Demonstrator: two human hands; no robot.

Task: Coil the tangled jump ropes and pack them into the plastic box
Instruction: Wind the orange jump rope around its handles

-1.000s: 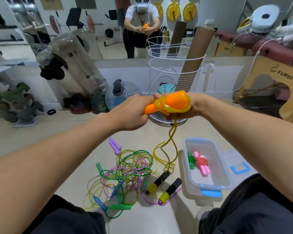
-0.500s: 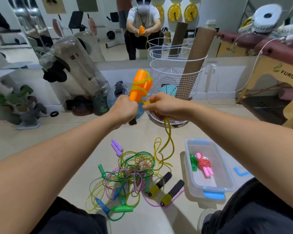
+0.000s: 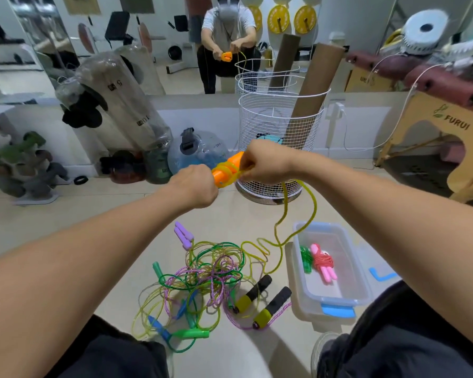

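Tilting lower now, orange handles (image 3: pixel 227 171) (yellow rope (image 3: pixel 298 214) looped wider).

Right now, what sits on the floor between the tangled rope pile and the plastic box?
In the head view, two black-and-yellow handles lie between the tangled pile and the plastic box, with yellow cord trailing above them.

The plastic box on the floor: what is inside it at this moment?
Inside the plastic box lie a coiled red rope with pink handles and a green rope bundle beside it. The green bundle's handles cannot be made out. The rest of the bottom shows bare.
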